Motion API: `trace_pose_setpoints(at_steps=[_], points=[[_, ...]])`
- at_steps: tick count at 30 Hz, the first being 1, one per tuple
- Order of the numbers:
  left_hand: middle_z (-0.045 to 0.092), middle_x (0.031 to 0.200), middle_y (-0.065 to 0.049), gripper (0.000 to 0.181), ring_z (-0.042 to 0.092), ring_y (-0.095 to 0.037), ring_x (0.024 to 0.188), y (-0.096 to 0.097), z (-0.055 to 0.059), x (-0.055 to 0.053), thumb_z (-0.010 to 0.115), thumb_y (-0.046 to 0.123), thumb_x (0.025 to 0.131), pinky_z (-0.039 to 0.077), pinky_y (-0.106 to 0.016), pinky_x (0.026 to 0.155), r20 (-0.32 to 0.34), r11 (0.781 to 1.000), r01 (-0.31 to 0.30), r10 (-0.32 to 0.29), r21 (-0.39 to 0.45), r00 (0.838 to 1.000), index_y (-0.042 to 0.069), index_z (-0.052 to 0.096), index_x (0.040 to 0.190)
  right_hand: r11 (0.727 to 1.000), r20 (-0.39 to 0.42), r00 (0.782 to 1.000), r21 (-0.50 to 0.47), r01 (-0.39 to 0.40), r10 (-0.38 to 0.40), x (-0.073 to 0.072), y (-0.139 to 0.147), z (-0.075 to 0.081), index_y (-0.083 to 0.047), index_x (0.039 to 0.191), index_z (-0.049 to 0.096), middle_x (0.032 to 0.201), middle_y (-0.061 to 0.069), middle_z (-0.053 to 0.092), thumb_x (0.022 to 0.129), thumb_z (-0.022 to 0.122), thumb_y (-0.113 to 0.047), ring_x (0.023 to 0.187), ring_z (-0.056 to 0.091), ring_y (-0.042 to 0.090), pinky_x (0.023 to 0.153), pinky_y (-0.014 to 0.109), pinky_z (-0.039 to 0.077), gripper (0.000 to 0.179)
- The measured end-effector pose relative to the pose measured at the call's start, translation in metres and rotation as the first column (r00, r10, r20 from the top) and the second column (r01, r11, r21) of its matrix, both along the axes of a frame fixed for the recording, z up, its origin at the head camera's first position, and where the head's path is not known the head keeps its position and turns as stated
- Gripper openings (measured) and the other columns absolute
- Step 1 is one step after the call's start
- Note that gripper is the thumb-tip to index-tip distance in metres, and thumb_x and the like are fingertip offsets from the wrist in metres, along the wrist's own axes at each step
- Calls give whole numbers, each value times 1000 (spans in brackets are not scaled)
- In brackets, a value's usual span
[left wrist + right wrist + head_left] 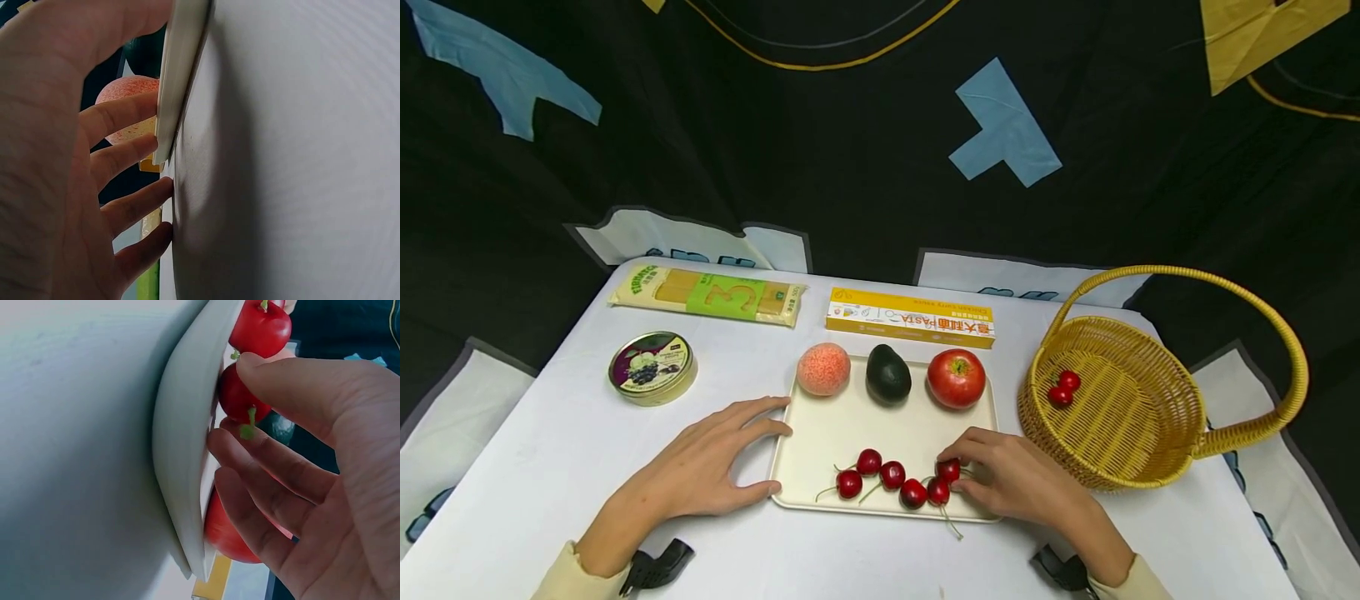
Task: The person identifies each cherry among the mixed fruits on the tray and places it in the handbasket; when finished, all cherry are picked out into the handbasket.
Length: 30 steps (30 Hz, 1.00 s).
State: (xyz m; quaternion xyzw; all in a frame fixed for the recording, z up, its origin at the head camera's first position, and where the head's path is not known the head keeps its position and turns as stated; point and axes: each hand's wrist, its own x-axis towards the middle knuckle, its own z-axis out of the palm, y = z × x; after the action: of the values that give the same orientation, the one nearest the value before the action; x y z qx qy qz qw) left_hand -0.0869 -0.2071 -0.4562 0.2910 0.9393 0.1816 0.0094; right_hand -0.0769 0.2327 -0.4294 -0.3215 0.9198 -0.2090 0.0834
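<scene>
Several red cherries point(892, 475) with stems lie along the near side of a cream tray point(850, 425). My right hand point(1011, 475) is at the tray's right end, pinching the rightmost cherry point(240, 397) between thumb and fingers. Another cherry point(261, 330) sits right beside the thumb. My left hand point(718, 458), with fingers spread, rests at the tray's left edge; two fingertips touch its rim in the left wrist view. At the tray's back stand a peach point(823, 369), a dark avocado point(888, 375) and a red apple point(956, 378).
A yellow wicker basket point(1180, 392) with a tall handle stands to the right, with red cherries point(1064, 388) inside. Behind the tray lies a yellow pasta box point(910, 318). A noodle packet point(715, 293) and a round tin point(652, 368) are at the left.
</scene>
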Motion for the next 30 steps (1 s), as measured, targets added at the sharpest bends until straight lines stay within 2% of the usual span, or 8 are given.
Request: trace_pose_setpoints(at_steps=[6, 11, 16, 19, 24, 26, 30], points=[[48, 165, 4, 57, 51, -29, 147, 0, 0, 1, 83, 61, 86, 50, -61, 112, 1, 1000, -1, 1, 3, 1000, 34, 69, 134, 1000, 0, 1000, -2, 6, -6, 0, 0, 1, -27, 124, 78, 118, -14, 70, 92, 85, -21, 89, 62, 2, 75, 21, 57, 33], [48, 166, 4, 58, 50, -28, 148, 0, 0, 1, 84, 60, 85, 50, -60, 113, 7, 1000, -1, 1, 3, 1000, 34, 69, 134, 999, -48, 998, -37, 34, -36, 0, 4, 8, -26, 122, 79, 115, -15, 67, 91, 87, -20, 89, 63, 6, 75, 21, 58, 33], [48, 166, 4, 58, 50, -28, 148, 1, 1, -1, 85, 59, 85, 50, -59, 113, 7, 1000, 0, 0, 1, 1000, 33, 69, 134, 992, -126, 989, -110, 63, -77, -1, 13, 17, -23, 121, 80, 114, -10, 68, 88, 89, -15, 91, 67, 12, 74, 26, 62, 35], [48, 166, 3, 58, 50, -28, 148, 1, 1, 0, 85, 59, 85, 50, -60, 113, 10, 1000, -4, 4, -3, 1000, 33, 69, 134, 987, -207, 974, -151, 57, -88, -5, 21, 23, -21, 121, 80, 117, -5, 70, 86, 91, -10, 93, 68, 16, 74, 27, 62, 38], [47, 166, 4, 58, 50, -28, 149, 1, 1, 0, 85, 59, 85, 49, -60, 113, 15, 1000, -7, 7, -3, 1000, 34, 69, 134, 984, -338, 934, -171, 59, -114, -11, 40, 33, -21, 120, 77, 119, -3, 71, 83, 90, -5, 98, 69, 17, 77, 34, 64, 42], [47, 166, 4, 58, 50, -28, 149, 1, 1, 0, 85, 59, 85, 49, -60, 113, 14, 1000, -6, 6, 1, 1000, 33, 69, 134, 983, -368, 920, -162, 80, -136, -13, 49, 38, -21, 120, 76, 118, -4, 72, 82, 91, -5, 101, 69, 17, 80, 40, 65, 43], [48, 166, 3, 58, 50, -28, 148, 1, 0, 0, 85, 59, 84, 50, -60, 113, 5, 1000, -3, 3, 3, 1000, 33, 69, 134, 976, -391, 898, -160, 149, -201, -16, 65, 43, -17, 122, 74, 117, -2, 72, 81, 92, -3, 97, 68, 16, 79, 44, 66, 46]])
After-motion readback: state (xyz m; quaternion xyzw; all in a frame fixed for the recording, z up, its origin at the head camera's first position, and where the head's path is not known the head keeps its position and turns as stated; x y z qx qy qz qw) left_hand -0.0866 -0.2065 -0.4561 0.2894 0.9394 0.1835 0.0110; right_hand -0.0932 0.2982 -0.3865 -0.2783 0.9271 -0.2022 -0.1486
